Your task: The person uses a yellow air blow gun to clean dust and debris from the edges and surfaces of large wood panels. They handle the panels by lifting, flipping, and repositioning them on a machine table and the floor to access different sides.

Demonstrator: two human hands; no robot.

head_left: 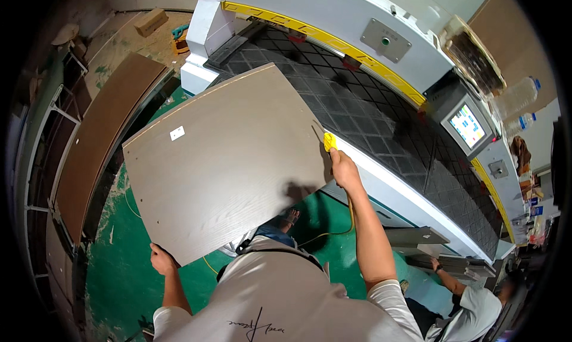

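A large grey-brown wood-grain panel with a small white label is tilted up in front of me. My left hand is closed on its lower left corner, the fingers partly hidden behind it. At the panel's right edge, my right hand grips a yellow air blow gun, its thin nozzle pointing up and left over the panel. From this hand a yellow hose hangs to the green floor. Whether the right hand also touches the panel, I cannot tell.
A white machine with a black tiled bed and yellow-edged beam spans the far side. Its touchscreen stands at right. Brown panels lie on a rack at left. At lower right, a co-worker's hand touches stacked boards.
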